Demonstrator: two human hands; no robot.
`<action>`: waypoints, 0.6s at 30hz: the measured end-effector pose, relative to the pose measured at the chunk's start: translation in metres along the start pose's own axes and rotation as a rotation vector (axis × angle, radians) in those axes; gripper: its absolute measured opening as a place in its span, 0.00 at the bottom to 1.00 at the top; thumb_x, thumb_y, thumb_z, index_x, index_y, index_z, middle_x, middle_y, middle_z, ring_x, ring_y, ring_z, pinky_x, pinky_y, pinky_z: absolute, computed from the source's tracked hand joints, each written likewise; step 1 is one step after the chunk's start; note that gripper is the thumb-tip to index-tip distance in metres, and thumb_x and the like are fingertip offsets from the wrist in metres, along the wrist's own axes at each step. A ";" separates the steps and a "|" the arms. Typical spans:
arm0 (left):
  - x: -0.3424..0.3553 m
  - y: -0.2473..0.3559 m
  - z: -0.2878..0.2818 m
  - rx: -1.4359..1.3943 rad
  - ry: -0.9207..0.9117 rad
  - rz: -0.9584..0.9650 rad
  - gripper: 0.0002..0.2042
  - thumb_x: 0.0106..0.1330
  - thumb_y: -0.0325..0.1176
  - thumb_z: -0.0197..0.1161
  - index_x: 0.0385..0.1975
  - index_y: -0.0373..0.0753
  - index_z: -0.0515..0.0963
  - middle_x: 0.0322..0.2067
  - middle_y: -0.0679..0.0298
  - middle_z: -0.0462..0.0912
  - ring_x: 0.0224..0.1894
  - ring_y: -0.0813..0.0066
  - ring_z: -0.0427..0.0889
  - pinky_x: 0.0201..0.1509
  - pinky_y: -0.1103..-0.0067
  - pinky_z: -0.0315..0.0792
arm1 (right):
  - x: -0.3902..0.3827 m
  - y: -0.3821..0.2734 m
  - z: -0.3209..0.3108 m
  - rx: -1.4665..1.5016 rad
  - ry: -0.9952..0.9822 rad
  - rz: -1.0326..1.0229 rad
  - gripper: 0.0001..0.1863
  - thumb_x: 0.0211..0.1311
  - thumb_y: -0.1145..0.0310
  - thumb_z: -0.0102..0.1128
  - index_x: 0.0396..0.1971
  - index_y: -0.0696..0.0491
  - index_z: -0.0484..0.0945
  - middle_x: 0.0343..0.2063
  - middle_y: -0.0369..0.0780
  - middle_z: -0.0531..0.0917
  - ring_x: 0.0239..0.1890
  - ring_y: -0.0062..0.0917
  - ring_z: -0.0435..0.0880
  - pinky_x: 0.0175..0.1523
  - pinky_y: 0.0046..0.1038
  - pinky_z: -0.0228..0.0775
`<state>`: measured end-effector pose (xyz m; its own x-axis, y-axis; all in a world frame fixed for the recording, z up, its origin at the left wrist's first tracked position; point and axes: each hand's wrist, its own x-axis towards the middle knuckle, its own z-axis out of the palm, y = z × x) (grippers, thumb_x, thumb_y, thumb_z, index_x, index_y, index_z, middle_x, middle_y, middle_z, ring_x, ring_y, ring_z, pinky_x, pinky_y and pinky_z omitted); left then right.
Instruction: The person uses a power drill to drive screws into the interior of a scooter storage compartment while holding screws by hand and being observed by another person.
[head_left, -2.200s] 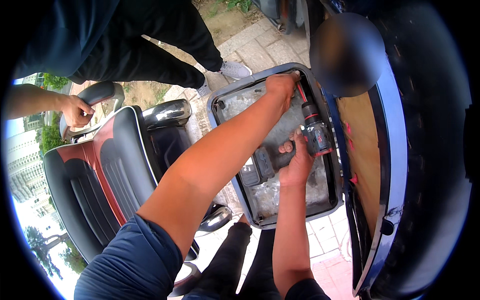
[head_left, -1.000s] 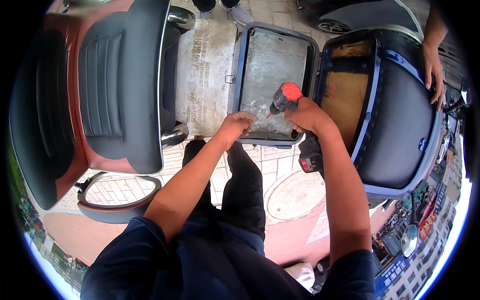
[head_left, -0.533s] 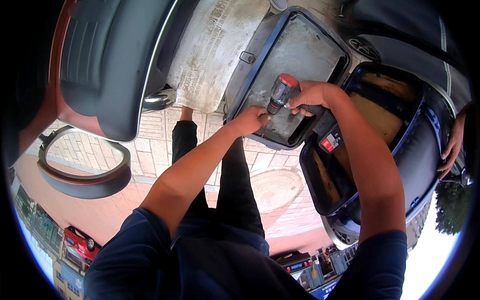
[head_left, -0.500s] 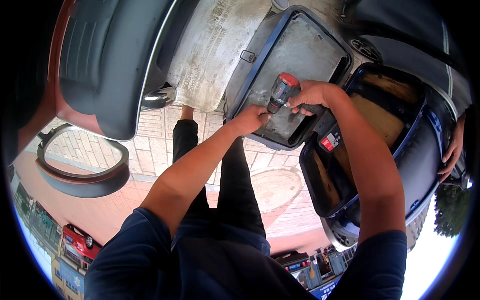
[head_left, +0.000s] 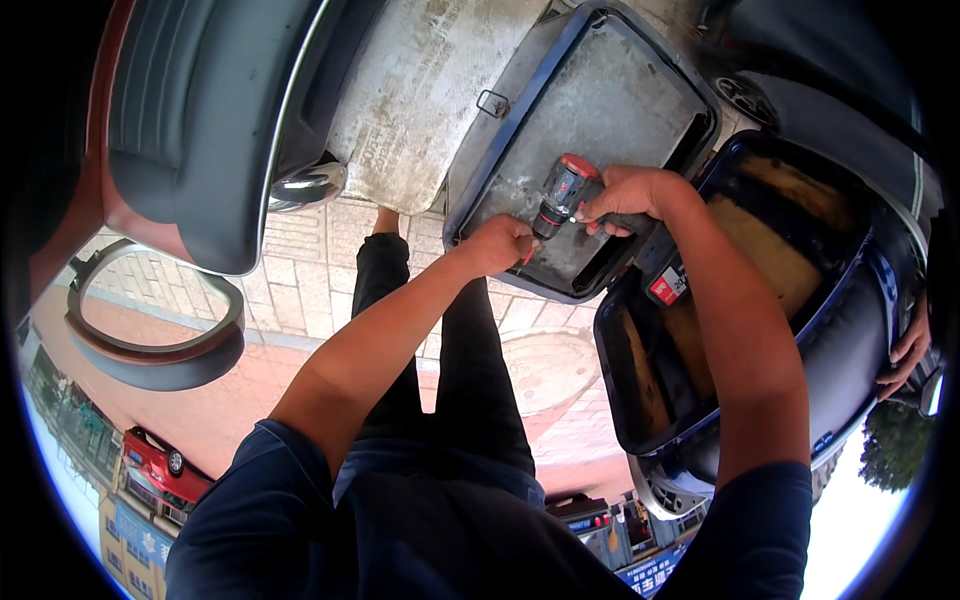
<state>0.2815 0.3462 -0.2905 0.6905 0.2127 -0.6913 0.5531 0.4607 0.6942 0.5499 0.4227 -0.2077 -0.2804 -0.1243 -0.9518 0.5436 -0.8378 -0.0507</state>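
My right hand (head_left: 632, 196) grips the cordless drill (head_left: 567, 186) over the near end of the open storage box (head_left: 531, 104), above its scuffed grey bottom (head_left: 632, 100); my left hand (head_left: 498, 244) curls at the chuck (head_left: 550, 215), gripping what I cannot tell.

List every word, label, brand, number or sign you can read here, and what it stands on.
Wording, brands and numbers are left uncopied; print shows here:
Battery label: red and white, with lettering and digits.
Drill: markings too small to read.
Pale panel: faded print, mostly too worn to read.
Lower-right blue sign: white characters, small.
Lower-left blue sign: white marks, too small to read.
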 end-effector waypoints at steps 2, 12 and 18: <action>-0.002 -0.001 0.003 -0.050 0.010 0.006 0.12 0.73 0.34 0.61 0.33 0.32 0.84 0.24 0.61 0.82 0.29 0.76 0.78 0.38 0.75 0.73 | 0.003 0.002 0.000 0.000 -0.010 -0.005 0.17 0.61 0.65 0.73 0.41 0.62 0.83 0.32 0.42 0.87 0.26 0.23 0.81 0.28 0.26 0.76; -0.004 0.000 0.002 -0.037 0.006 -0.030 0.12 0.74 0.33 0.60 0.32 0.33 0.84 0.24 0.62 0.83 0.29 0.76 0.78 0.38 0.75 0.73 | 0.011 0.004 -0.005 0.031 -0.053 -0.016 0.19 0.60 0.64 0.74 0.43 0.64 0.82 0.33 0.43 0.87 0.26 0.24 0.82 0.27 0.26 0.77; -0.003 0.001 0.002 -0.050 0.005 -0.035 0.12 0.75 0.34 0.60 0.32 0.33 0.84 0.24 0.62 0.83 0.28 0.76 0.77 0.38 0.75 0.72 | 0.010 0.002 -0.004 0.028 -0.045 -0.017 0.17 0.60 0.65 0.74 0.40 0.63 0.83 0.30 0.42 0.86 0.24 0.23 0.81 0.26 0.26 0.74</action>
<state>0.2805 0.3442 -0.2872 0.6688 0.1994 -0.7162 0.5531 0.5104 0.6585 0.5518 0.4216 -0.2186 -0.3254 -0.1331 -0.9362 0.5162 -0.8545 -0.0579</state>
